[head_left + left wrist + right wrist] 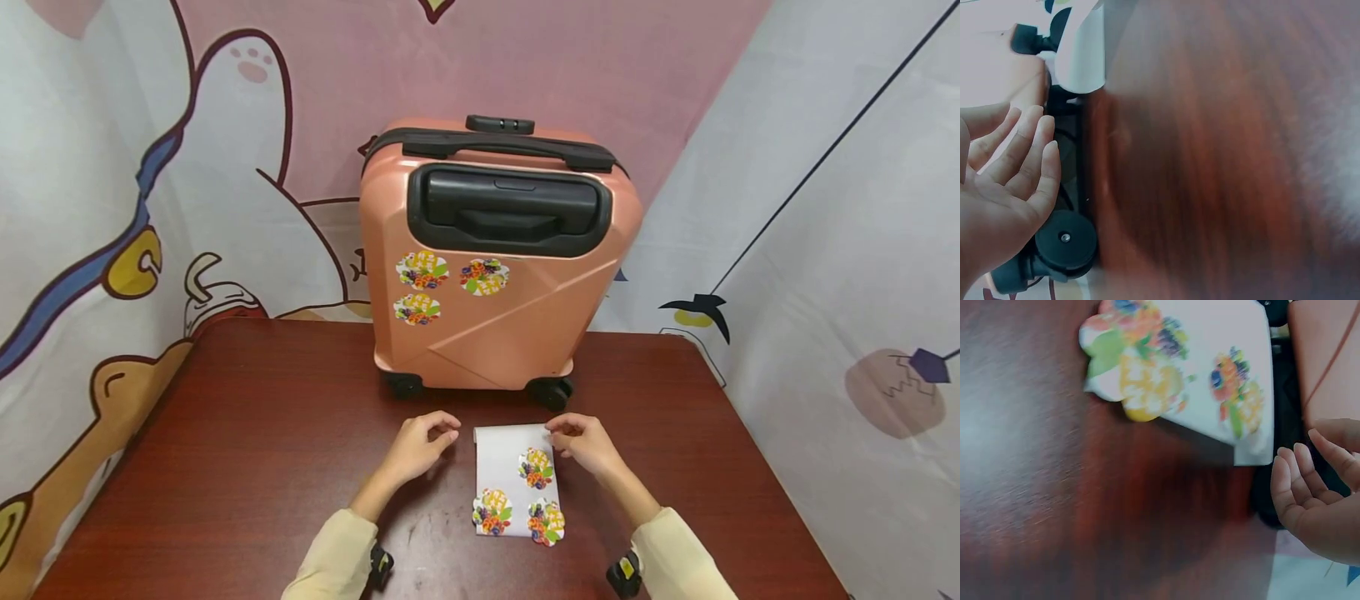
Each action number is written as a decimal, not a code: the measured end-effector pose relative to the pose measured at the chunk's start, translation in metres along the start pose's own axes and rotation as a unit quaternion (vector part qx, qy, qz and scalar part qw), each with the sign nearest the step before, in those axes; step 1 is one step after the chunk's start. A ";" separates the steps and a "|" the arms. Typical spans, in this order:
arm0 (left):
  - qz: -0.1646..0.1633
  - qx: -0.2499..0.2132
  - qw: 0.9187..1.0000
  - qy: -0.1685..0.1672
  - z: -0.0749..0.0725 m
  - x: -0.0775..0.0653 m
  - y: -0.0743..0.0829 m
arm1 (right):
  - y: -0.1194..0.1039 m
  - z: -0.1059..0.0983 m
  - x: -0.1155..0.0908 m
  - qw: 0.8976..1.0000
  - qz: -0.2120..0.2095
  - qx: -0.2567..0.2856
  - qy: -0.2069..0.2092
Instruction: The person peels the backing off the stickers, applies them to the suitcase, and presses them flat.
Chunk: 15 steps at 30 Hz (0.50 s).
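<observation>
A white backing sheet (498, 467) with a rolled far end lies on the table. It carries three flower-and-fruit stickers: one at upper right (536, 468), one at lower left (492, 512), one at lower right (546, 522) whose edge juts past the paper. My left hand (420, 446) hovers left of the sheet, fingers loosely bent around nothing. Just off the sheet's far right corner is my right hand (587, 444), its fingers relaxed; the right wrist view shows nothing in that hand (1322, 494). A pink suitcase (480, 333) stands upright behind, bearing three similar stickers on its left side.
The suitcase's black wheels (551, 392) rest on the brown wooden table (247, 467). Its recessed black handle (513, 208) faces me. A cartoon-printed cloth (525, 67) hangs behind the table and along both sides.
</observation>
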<state>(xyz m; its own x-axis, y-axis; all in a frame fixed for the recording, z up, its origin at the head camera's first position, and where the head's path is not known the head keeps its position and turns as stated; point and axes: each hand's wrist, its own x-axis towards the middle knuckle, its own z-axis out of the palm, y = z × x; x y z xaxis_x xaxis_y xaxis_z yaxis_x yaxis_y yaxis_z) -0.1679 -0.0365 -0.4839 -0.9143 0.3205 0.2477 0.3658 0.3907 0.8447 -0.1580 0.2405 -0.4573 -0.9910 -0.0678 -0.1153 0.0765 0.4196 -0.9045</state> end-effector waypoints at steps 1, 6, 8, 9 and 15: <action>-0.001 -0.004 1.000 -0.004 0.002 0.000 0.000 | 0.003 0.000 -0.001 1.000 0.006 0.000 0.004; -0.002 -0.014 1.000 -0.021 0.011 -0.002 -0.001 | 0.015 0.000 -0.007 1.000 0.017 0.011 0.007; 0.002 -0.011 1.000 -0.024 0.015 -0.002 -0.001 | 0.019 0.002 -0.009 1.000 0.019 0.017 0.010; 0.005 -0.007 1.000 -0.025 0.017 -0.002 -0.001 | 0.021 0.003 -0.009 0.999 0.020 0.021 0.013; 0.009 0.001 0.999 -0.034 0.028 -0.004 0.001 | 0.028 0.008 -0.011 0.999 0.026 0.040 0.018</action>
<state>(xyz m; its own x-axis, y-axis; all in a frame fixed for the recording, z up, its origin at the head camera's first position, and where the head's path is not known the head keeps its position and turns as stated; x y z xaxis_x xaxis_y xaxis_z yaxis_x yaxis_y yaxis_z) -0.1591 -0.0134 -0.4968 -0.8936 0.3852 0.2306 0.3832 0.3866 0.8389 -0.1442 0.2458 -0.4848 -0.9888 -0.0155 -0.1488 0.1342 0.3470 -0.9282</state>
